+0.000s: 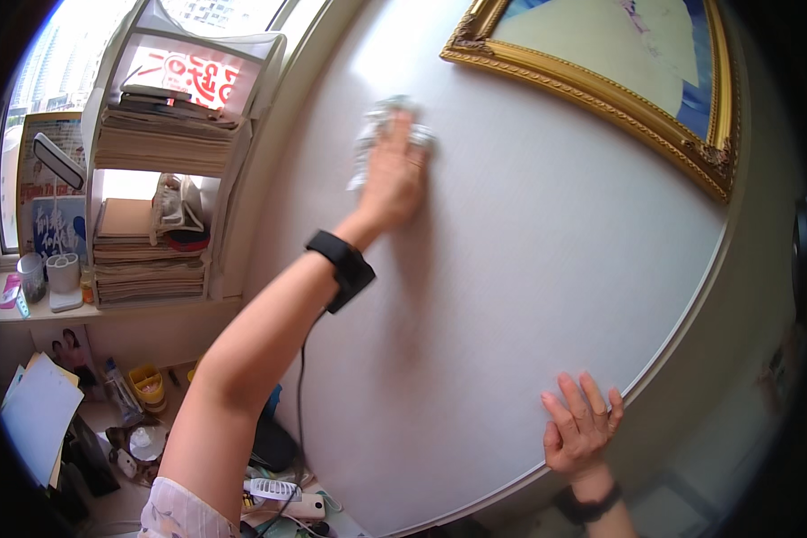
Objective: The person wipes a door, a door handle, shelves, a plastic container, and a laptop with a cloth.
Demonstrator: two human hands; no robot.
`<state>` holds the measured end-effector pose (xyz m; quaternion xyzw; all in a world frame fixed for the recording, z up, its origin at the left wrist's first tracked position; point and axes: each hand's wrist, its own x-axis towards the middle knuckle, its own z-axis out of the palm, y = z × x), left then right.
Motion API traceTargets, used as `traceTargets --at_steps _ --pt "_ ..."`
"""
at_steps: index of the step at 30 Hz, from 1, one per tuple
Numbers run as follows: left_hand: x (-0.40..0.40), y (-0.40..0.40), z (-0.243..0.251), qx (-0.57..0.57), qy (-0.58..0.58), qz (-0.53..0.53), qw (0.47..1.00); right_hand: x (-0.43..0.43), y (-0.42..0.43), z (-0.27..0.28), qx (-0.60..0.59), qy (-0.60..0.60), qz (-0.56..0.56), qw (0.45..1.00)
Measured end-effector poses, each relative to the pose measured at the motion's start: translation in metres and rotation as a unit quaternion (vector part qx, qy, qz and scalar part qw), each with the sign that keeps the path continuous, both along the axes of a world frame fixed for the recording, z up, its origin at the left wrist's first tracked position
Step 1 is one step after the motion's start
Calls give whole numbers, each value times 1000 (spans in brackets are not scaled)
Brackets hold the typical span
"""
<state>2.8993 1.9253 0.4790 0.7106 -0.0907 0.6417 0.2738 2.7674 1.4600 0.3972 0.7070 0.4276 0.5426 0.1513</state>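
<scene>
A crumpled light-coloured cloth (371, 138) lies pressed flat against a large pale panel (511, 269) under my left hand (393, 171). The fingers of that hand point up the panel and look slightly blurred. A black band with a box and a cable sits on the left wrist. At the lower right, my right hand (578, 424) rests with spread fingers on the panel's edge, holding nothing. It wears a dark wristband.
A gold ornate picture frame (592, 101) is on the panel at upper right. A white shelf (218, 168) with stacked papers stands by the window at left. Below is a cluttered desk with a yellow cup (148, 390), a white handheld fan (274, 489) and leaning papers (40, 413).
</scene>
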Motion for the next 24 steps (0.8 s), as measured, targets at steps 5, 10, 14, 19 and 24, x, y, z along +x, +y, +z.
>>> traceTargets --at_steps 5,10,14,19,24 --pt "-75 -126 -52 283 12 -124 951 -10 -3 -17 14 19 -36 999" --pt "-10 33 -87 -75 25 -45 996 -5 4 -37 -52 0 38 998" --pt "15 150 -164 -316 47 101 942 3 24 -42 -28 8 100 995" --pt "-35 -80 -162 -91 80 -80 989 -7 -3 -36 -68 8 40 997" --pt "-64 -72 -169 77 115 -110 984 1 9 -38 -78 9 68 995"
